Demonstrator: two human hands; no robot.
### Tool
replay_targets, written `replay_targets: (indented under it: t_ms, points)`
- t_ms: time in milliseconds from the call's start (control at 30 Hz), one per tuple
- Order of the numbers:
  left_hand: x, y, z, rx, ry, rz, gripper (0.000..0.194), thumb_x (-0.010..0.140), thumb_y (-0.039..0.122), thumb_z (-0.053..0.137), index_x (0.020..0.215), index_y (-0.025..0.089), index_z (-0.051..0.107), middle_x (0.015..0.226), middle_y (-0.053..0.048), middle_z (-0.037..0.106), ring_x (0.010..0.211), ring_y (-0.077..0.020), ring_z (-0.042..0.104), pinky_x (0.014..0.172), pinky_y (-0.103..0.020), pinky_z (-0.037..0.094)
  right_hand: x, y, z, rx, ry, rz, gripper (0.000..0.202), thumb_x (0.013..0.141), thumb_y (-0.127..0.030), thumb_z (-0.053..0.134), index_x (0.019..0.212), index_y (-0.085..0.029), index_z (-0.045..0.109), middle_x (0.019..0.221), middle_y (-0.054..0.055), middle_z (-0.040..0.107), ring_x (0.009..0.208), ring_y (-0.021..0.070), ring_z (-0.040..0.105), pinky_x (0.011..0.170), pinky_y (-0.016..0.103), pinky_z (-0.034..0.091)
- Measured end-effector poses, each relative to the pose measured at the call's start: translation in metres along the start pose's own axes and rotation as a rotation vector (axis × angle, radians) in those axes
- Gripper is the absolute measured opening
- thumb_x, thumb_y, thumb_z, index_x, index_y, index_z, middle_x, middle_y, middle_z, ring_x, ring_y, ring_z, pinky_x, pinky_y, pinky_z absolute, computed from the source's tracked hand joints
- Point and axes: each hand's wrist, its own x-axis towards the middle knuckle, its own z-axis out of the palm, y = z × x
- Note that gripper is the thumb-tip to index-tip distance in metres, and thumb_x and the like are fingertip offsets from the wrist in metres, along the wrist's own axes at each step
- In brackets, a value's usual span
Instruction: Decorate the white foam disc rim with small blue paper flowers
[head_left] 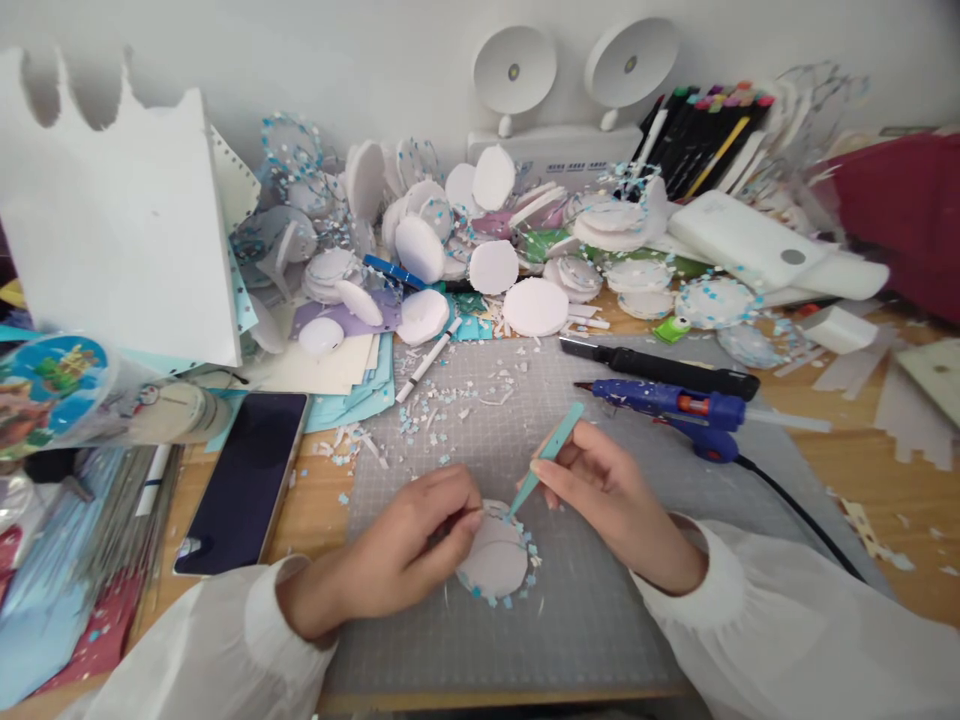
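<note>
Your 2 sleeved arms (210, 635) reach in from the lower corners, both wrists (307, 592) bare past loose white cuffs (261, 612). Your left hand (412, 540) angles inward, its back turned up, fingers curled, thumb and index drawn together at the tips. Your right hand (600, 485) sits slightly farther forward, pointing leftward, thumb pressing in a pinch, the other fingers folded toward the palm. Your 2 hands are near each other, apart.

Nothing is legible: lettering (576, 167) on the twin-lamp unit (555, 141) is blurred.
</note>
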Motion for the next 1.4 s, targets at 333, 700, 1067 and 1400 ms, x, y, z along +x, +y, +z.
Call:
replay_targets:
  t_ms: [333, 700, 1067, 1400]
  points:
    - [0.0, 0.0, 0.001, -0.011, 0.002, 0.001, 0.02, 0.097, 0.019, 0.036, 0.079, 0.017, 0.044, 0.076, -0.002, 0.049, 0.07, -0.0133, 0.044, 0.066, -0.026, 0.037, 0.002, 0.01, -0.005, 0.094, 0.103, -0.12, 0.014, 0.085, -0.033, 0.064, 0.086, -0.02, 0.059, 0.074, 0.001, 0.065, 0.057, 0.0101, 0.056, 0.054, 0.024, 0.051]
    - [0.0, 0.001, 0.0, 0.015, 0.024, 0.004, 0.02, 0.095, 0.019, 0.039, 0.076, 0.017, 0.044, 0.073, -0.001, 0.048, 0.067, -0.0127, 0.044, 0.064, -0.025, 0.036, 0.003, 0.005, -0.004, -0.062, 0.164, -0.373, 0.011, 0.081, -0.015, 0.067, 0.083, -0.022, 0.06, 0.087, 0.003, 0.064, 0.086, 0.0154, 0.064, 0.075, 0.03, 0.056]
    - [0.001, 0.001, 0.0, 0.052, 0.005, 0.067, 0.019, 0.093, 0.016, 0.041, 0.075, 0.017, 0.047, 0.074, -0.003, 0.052, 0.071, -0.0144, 0.048, 0.065, -0.026, 0.038, 0.005, 0.003, -0.007, -0.219, 0.404, -0.519, 0.014, 0.079, -0.018, 0.07, 0.086, -0.025, 0.06, 0.087, 0.005, 0.063, 0.087, 0.0199, 0.064, 0.072, 0.035, 0.055]
    - [-0.002, -0.001, 0.006, 0.016, 0.217, -0.05, 0.032, 0.097, 0.023, 0.039, 0.068, 0.016, 0.048, 0.068, -0.001, 0.05, 0.065, -0.013, 0.046, 0.063, -0.026, 0.037, 0.018, 0.006, -0.009, -0.588, 0.333, -0.643, 0.012, 0.081, -0.013, 0.066, 0.076, -0.023, 0.061, 0.078, 0.005, 0.069, 0.075, 0.0191, 0.065, 0.07, 0.036, 0.051]
